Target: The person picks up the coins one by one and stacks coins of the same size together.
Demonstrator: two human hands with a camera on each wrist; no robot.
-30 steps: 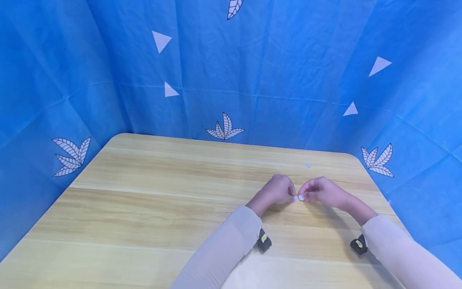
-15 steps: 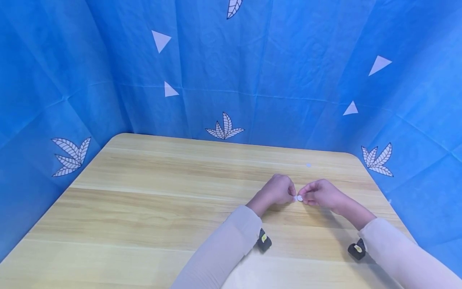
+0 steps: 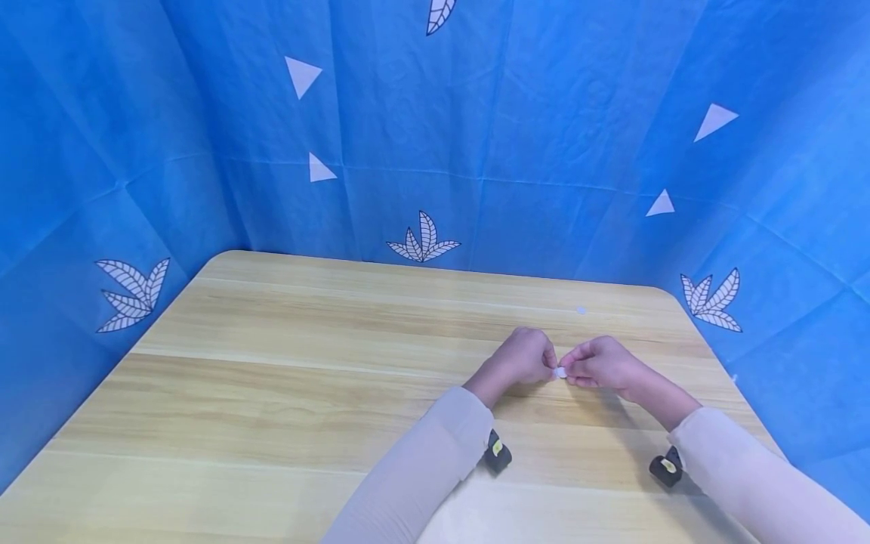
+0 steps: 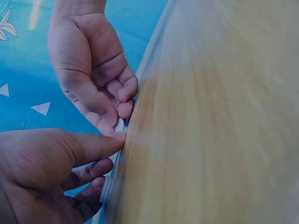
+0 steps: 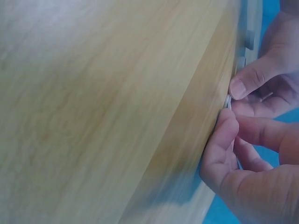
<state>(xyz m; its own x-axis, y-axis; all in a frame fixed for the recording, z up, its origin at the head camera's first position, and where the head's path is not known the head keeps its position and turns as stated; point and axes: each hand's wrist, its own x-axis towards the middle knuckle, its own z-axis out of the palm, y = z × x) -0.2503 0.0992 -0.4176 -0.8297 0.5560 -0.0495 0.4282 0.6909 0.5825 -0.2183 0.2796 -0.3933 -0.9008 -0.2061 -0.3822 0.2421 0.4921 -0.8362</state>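
Observation:
My left hand [image 3: 530,357] and right hand [image 3: 608,365] meet low over the right part of the wooden table [image 3: 306,423]. The right thumb and finger pinch a small white disc [image 3: 562,372], seen edge-on in the left wrist view. Against it, at my left thumb and fingertips, sits another thin white piece [image 5: 228,100], mostly covered by the fingers. Beside the lower curled fingers of the left hand [image 4: 44,172], a short stack of white discs [image 4: 107,190] stands on the table; the left hand hides it in the head view.
A pale round disc [image 3: 581,310] lies alone toward the back right of the table. Blue curtain [image 3: 435,113] printed with white leaves and triangles hangs behind and along both sides. A black wrist camera [image 3: 498,456] hangs by the left sleeve, another by the right.
My right hand has moved slightly left, bringing its white disc up against the piece at the left fingertips. The left hand has stayed in place.

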